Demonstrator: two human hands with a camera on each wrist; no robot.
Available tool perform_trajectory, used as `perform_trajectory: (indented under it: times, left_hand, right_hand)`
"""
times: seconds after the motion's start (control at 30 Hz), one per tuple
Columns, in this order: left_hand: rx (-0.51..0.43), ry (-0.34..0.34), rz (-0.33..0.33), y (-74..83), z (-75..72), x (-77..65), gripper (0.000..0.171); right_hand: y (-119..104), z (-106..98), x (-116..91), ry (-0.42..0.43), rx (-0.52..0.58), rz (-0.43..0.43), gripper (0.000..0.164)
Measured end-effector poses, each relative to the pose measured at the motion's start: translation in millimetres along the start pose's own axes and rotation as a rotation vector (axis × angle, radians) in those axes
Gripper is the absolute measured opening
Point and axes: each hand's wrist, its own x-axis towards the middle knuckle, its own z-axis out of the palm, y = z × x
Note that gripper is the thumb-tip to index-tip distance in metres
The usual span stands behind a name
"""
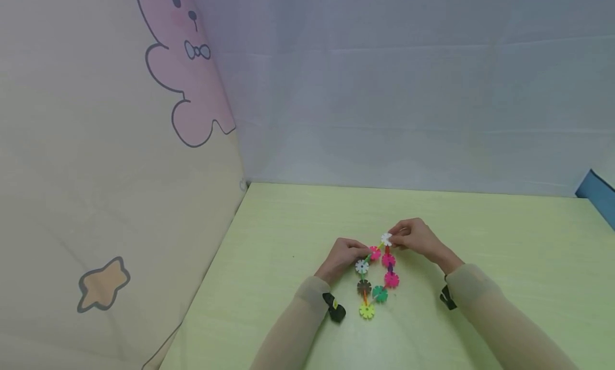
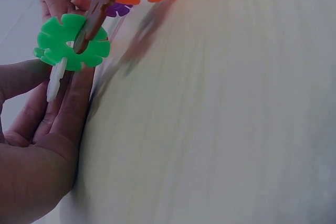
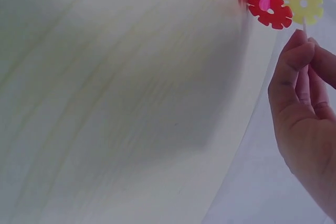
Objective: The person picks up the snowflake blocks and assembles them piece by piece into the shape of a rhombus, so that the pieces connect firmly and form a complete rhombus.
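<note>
Notched plastic snowflake discs are joined edge to edge in a loop above the table, held by both hands. At the top of the loop, my right hand (image 1: 420, 239) pinches a white disc (image 1: 386, 239), seen edge-on beside a yellow disc (image 3: 303, 3) and a red disc (image 3: 270, 11) in the right wrist view. My left hand (image 1: 342, 257) grips the loop's upper left, by a pink disc (image 1: 375, 253). Close to its fingers in the left wrist view is a green disc (image 2: 50, 40). A lime-yellow disc (image 1: 367, 311) forms the loop's near end.
The pale yellow-green table (image 1: 269, 226) meets a whitish cloth wall (image 1: 408, 119) at the back. Along the left side hangs a cream cloth (image 1: 144, 210) with printed figures. A blue edge (image 1: 596, 196) shows at the far right. Black straps circle both wrists.
</note>
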Motion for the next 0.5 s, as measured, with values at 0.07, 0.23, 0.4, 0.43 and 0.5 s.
perform_trajectory:
  times: [0.07,0.23,0.4,0.43,0.5]
  left_hand:
    - [0.000,-0.002,0.005,-0.7,0.7,0.6,0.011]
    - [0.014,0.005,0.010,-0.5,1.7,0.3,0.011]
    - [-0.004,0.014,0.012,-0.8,1.9,-0.5,0.009]
    - [-0.005,0.014,0.012,-1.0,2.0,-0.4,0.009]
    - [-0.007,0.016,0.009,-1.1,2.4,-0.4,0.009]
  right_hand:
    - [-0.6,-0.8,-0.1,-0.009,0.009,-0.004,0.021]
    - [4.6,-2.4,3.8,-0.022,0.034,-0.018,0.021]
    - [5.6,-2.4,6.2,-0.030,0.052,-0.003,0.018]
    - [5.6,-2.3,6.3,-0.031,0.051,0.001,0.017]
    - [4.9,-2.1,6.6,-0.034,0.047,0.006,0.016]
